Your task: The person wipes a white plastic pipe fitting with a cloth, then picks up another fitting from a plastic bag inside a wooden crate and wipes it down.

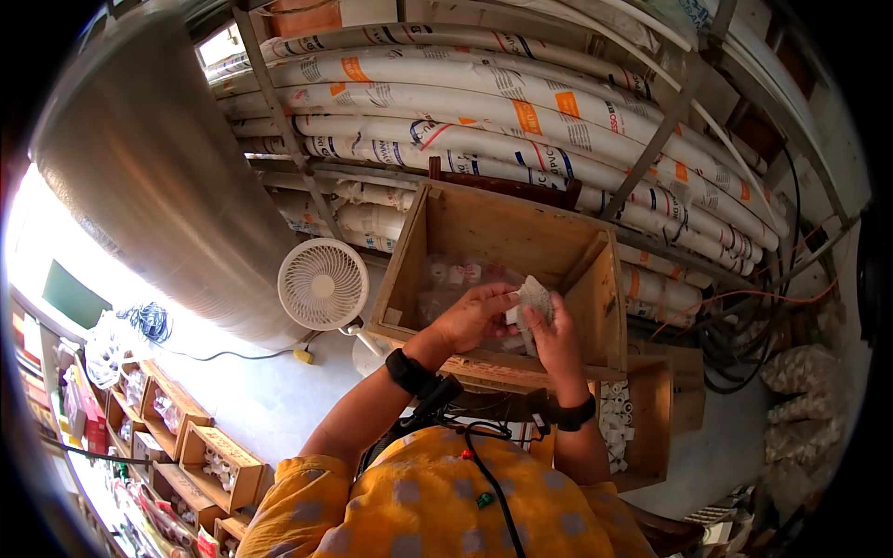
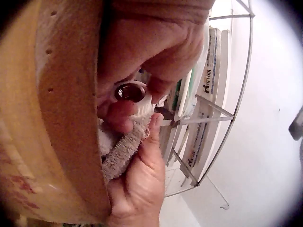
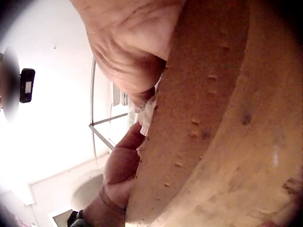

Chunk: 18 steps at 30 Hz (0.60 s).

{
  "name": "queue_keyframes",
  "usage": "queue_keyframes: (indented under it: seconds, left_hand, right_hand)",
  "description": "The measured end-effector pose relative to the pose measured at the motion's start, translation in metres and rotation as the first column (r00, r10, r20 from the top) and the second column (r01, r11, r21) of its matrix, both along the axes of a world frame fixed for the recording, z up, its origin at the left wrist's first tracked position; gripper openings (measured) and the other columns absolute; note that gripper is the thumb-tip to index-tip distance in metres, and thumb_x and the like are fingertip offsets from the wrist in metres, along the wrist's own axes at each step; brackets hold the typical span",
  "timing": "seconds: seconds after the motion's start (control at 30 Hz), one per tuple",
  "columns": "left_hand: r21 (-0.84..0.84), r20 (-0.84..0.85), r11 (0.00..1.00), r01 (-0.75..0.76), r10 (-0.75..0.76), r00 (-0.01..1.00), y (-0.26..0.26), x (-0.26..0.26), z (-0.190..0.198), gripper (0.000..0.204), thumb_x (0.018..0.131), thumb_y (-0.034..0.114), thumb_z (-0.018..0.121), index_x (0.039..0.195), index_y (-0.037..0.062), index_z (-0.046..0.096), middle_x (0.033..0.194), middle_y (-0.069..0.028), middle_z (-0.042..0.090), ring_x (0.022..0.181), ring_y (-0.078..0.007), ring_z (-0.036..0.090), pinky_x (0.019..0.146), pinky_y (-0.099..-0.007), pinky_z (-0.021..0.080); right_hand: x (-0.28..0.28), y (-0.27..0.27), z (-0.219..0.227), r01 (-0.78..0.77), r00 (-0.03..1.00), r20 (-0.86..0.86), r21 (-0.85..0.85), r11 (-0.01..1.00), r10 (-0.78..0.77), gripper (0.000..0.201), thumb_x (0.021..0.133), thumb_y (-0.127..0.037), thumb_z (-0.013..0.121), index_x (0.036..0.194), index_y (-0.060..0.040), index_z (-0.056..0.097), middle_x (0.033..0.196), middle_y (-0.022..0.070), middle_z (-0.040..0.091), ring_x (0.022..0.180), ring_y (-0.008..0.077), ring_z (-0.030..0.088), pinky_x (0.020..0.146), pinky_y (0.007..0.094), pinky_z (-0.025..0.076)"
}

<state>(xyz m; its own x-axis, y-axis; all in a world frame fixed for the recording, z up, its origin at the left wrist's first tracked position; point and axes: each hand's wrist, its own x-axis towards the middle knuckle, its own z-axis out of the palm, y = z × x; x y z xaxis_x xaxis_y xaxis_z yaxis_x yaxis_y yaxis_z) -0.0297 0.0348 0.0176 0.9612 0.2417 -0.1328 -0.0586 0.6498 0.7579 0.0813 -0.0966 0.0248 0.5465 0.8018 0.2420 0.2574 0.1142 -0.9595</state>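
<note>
My left hand [image 1: 462, 319] grips a white plastic pipe fitting [image 2: 145, 106] with a threaded metal insert facing the left wrist camera. A greyish-white rag [image 1: 534, 298] is held in my right hand [image 1: 556, 342], its thumb lying along the cloth. In the left wrist view the rag presses against the fitting's ribbed side. Both hands are over the front part of a wooden box [image 1: 393, 279]. Inside it lie clear plastic bags [image 1: 446, 274] with white pieces. The box wall covers part of both hands in the right wrist view.
A white fan [image 1: 323, 284] stands left of the box. Behind it, long white pipes [image 1: 409, 98] are stacked on a metal rack [image 1: 651, 144]. At right, a lower wooden box [image 1: 656, 409] holds white fittings [image 1: 616, 418]. More wooden boxes [image 1: 244, 479] line the left, and black cables [image 1: 744, 349] hang right.
</note>
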Motion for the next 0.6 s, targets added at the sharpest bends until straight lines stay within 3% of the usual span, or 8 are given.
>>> queue_keyframes:
  seconds: [0.17,0.3,0.4,0.6]
  left_hand:
    - [0.02,-0.021,1.0,-0.024,0.025,0.999,-0.0018,-0.0017,0.0066,0.021,0.095,0.024,0.05,0.104,0.0055,0.054,0.091,-0.0023,0.061,0.067,-0.0124,0.058,0.055,-0.0214,0.044]
    - [0.036,-0.037,0.999,-0.012,0.013,0.999,-0.0014,-0.0006,0.0039,0.022,0.095,0.025,0.049,0.103,0.0056,0.055,0.088,-0.003,0.061,0.066,-0.0131,0.059,0.053,-0.0215,0.043]
    - [0.042,-0.04,0.999,-0.005,0.007,0.999,-0.0023,-0.0014,0.0077,0.022,0.095,0.026,0.049,0.102,0.0058,0.055,0.086,-0.0034,0.061,0.066,-0.0137,0.059,0.053,-0.0215,0.043]
    - [0.036,-0.047,0.999,-0.038,0.04,0.998,-0.003,-0.0003,0.0061,0.026,0.095,0.03,0.047,0.103,0.0057,0.054,0.086,-0.0042,0.061,0.065,-0.014,0.058,0.052,-0.0218,0.042]
  right_hand:
    - [-0.0011,-0.0016,0.0059,-0.015,0.999,0.03,-0.031,0.999,0.016,0.042,0.091,-0.033,0.059,0.115,0.0007,0.052,0.091,0.0076,0.064,0.081,0.0127,0.056,0.074,0.0278,0.046]
    - [0.0011,-0.0016,-0.0009,-0.007,0.999,0.031,0.0,1.0,0.007,0.041,0.092,-0.033,0.057,0.113,0.0015,0.053,0.09,0.0086,0.064,0.079,0.0135,0.056,0.071,0.0287,0.046]
    - [0.0014,-0.0018,-0.0031,0.024,0.999,0.031,-0.025,0.999,-0.024,0.04,0.093,-0.037,0.054,0.107,0.0001,0.053,0.088,0.0024,0.059,0.08,0.0099,0.051,0.073,0.0241,0.043]
    - [-0.0004,-0.0006,-0.0027,0.054,0.999,0.008,0.008,0.999,-0.054,0.035,0.092,-0.03,0.058,0.108,0.0,0.052,0.091,0.003,0.06,0.082,0.0104,0.053,0.074,0.0253,0.044]
